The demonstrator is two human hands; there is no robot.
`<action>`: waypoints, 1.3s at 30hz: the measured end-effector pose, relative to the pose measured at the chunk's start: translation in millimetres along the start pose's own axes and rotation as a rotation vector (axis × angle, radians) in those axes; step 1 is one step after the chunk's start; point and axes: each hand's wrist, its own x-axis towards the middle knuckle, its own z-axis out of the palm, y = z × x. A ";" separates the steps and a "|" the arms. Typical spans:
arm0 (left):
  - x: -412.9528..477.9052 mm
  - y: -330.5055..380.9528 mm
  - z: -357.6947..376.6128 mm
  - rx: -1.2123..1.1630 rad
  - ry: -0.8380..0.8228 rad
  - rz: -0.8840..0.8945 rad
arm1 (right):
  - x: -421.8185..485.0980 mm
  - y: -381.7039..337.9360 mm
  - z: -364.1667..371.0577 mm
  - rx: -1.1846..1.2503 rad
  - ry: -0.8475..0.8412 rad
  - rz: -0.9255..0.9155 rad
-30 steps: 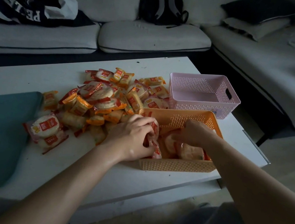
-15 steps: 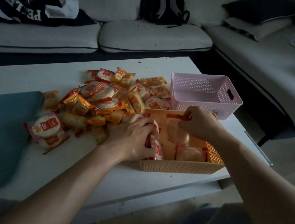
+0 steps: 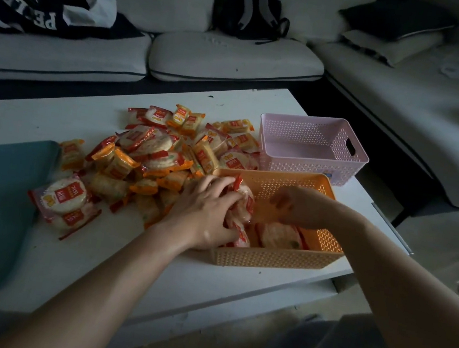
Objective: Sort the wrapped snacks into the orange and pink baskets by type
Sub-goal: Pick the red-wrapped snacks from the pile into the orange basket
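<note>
The left hand [image 3: 204,208] grips red packets [image 3: 243,204] at the orange basket [image 3: 270,257] rim; the right hand [image 3: 299,208] is blurred, its grip unclear; packets may spill outside.

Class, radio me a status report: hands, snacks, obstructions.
Left hand grips red-wrapped rice crackers at orange basket edge. Right hand blurred over it, grip unclear. Pink basket unfilled; snack pile unsorted. Nothing blocking.

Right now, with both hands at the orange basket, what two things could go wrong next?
The left hand clutches several red-wrapped snacks at once over the rim of the orange basket; one may slip into the mixed pile. That basket sits near the front edge of the table, so a shove could push it off.
</note>
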 end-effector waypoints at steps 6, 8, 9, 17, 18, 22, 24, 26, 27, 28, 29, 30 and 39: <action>0.1 0.5 -0.9 -0.014 -0.004 -0.001 | -5.6 -0.5 9.5 -0.110 -0.249 0.016; 1.0 0.3 -1.2 -0.016 -0.009 -0.004 | -7.1 0.3 -2.7 -0.151 -0.180 0.016; 1.0 0.2 -0.9 -0.015 -0.013 -0.004 | -7.4 5.3 -8.6 -0.127 -0.097 0.026; 0.1 -1.5 4.5 -0.048 0.044 0.018 | -16.3 -18.1 9.2 -0.175 0.157 0.010; 0.3 -0.9 5.3 -0.062 0.057 0.020 | -16.1 -25.4 15.7 -0.229 0.142 0.005; 0.9 -1.3 3.7 -0.137 0.069 0.043 | -19.8 -37.1 14.1 -0.078 -0.138 -0.141; 0.2 -2.7 2.5 -0.183 0.070 0.054 | -25.1 -36.2 5.9 0.142 -0.310 -0.113; -0.8 -2.7 2.4 -0.219 0.074 0.053 | -22.3 -32.3 6.8 0.415 -0.323 -0.012; -1.2 -2.1 2.4 -0.238 0.082 0.049 | -18.8 -30.9 9.8 0.466 -0.275 0.019; -1.3 -1.7 2.8 -0.265 0.091 0.044 | -14.4 -30.3 13.7 0.437 -0.227 0.019; -0.9 -1.4 2.4 -0.304 0.099 0.037 | -10.9 -30.9 18.1 0.384 -0.201 0.008; -0.8 -1.6 1.6 -0.344 0.105 0.027 | -7.8 -32.7 22.6 0.325 -0.194 -0.011; -28.4 7.2 0.4 -0.359 0.298 -0.384 | -7.5 -50.5 20.4 0.099 -0.145 -0.041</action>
